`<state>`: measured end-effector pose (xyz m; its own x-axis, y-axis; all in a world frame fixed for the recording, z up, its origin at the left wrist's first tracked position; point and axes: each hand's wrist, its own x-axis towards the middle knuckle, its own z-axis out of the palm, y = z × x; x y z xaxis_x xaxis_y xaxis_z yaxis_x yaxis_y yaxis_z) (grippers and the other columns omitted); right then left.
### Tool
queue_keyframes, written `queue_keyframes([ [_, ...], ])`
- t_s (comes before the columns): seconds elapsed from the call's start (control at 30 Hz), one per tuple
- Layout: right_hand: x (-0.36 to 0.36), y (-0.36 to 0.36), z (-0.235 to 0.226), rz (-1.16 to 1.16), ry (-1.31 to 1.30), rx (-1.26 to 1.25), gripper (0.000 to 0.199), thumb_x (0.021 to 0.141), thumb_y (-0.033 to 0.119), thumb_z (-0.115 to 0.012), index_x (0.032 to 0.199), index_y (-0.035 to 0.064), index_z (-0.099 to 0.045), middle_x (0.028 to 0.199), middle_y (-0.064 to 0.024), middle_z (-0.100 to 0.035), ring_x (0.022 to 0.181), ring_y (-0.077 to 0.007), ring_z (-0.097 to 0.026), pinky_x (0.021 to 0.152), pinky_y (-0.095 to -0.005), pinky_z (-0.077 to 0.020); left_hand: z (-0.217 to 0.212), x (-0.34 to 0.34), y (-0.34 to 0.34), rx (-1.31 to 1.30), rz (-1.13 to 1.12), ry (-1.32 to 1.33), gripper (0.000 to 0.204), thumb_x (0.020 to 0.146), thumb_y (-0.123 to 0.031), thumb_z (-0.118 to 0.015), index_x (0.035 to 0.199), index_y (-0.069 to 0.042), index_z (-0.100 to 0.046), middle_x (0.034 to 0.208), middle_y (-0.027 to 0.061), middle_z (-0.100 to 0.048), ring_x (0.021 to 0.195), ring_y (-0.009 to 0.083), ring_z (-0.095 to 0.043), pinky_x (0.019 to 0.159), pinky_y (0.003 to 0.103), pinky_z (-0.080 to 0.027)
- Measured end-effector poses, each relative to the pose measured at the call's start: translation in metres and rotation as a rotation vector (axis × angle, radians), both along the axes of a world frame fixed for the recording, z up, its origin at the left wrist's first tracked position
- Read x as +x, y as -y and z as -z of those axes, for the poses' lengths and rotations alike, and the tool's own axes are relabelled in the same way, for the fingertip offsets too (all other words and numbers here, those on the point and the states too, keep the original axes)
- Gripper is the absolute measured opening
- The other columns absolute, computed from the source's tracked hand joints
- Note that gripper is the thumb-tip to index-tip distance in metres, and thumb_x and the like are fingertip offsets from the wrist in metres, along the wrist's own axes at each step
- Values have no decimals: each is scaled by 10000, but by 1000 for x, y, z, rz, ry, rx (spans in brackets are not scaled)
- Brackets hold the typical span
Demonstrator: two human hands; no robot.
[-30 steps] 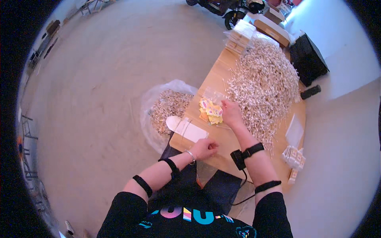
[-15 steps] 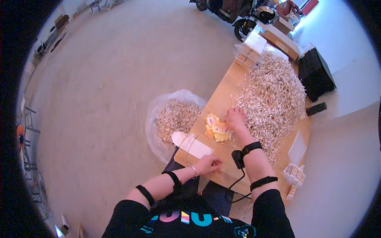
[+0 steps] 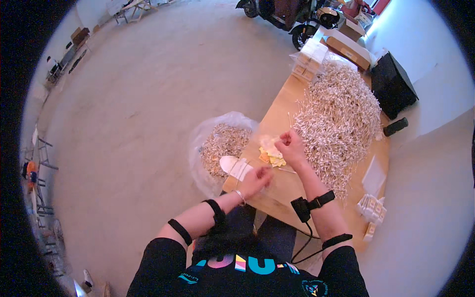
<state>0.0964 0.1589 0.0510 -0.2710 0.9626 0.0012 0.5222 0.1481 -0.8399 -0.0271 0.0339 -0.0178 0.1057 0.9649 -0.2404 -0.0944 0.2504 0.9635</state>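
Observation:
My right hand (image 3: 292, 147) is closed by the edge of a big heap of thin pale sticks (image 3: 341, 114) on a wooden table (image 3: 277, 190). It seems to pinch something small above a little stack of yellow and orange cards (image 3: 271, 154); what it holds is too small to make out. My left hand (image 3: 257, 180) rests with curled fingers at the table's near left corner, next to a white oval sleeve (image 3: 233, 166). Whether it grips anything is unclear.
A clear plastic bag full of sticks (image 3: 220, 146) sits on the floor left of the table. Small packets (image 3: 370, 208) lie at the table's right edge, boxes (image 3: 309, 57) at its far end. A black case (image 3: 392, 84) and a scooter (image 3: 292, 15) stand beyond.
My right hand has lifted slightly off the card stack and closed near the heap. My left hand stays at the table's near corner. The view has shifted with my head.

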Motion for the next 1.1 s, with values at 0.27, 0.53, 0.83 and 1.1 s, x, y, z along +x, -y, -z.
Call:
queue_keyframes([
  [0.27, -38, 56, -14, -35, -569, -480, 289, 811, 55, -597, 1070, -32, -503, 822, -86, -619, 689, -143, -603, 597, -252, -496, -45, -61, -16, 17, -409, 134, 217, 884, -231, -580, 943, -22, -573, 811, 32, -596, 692, 115, -578, 640, 267, -513],
  [0.53, -64, 76, -15, -7, -556, -651, 108, 827, 108, -596, 822, 4, -623, 741, -59, -630, 668, -125, -608, 576, -237, -481, -56, -75, 6, -9, -601, 224, 186, 887, -198, -567, 904, -14, -548, 828, 60, -596, 712, 144, -594, 636, 288, -534],
  [0.83, -83, 76, -6, 58, -527, -551, 127, 819, 135, -625, 759, 25, -603, 699, -47, -623, 586, -91, -545, 529, -220, -432, -56, -72, 25, 88, -654, 147, 275, 824, -138, -633, 1002, 18, -493, 932, 89, -588, 777, 159, -620, 667, 268, -525],
  [1.1, -93, 86, 9, -74, -434, -367, 161, 801, 155, -657, 710, 33, -603, 648, -28, -604, 575, -80, -527, 521, -225, -416, -54, -78, 27, 18, -629, 46, 235, 829, -123, -625, 1004, 13, -546, 855, 63, -615, 777, 141, -628, 689, 251, -505],
])
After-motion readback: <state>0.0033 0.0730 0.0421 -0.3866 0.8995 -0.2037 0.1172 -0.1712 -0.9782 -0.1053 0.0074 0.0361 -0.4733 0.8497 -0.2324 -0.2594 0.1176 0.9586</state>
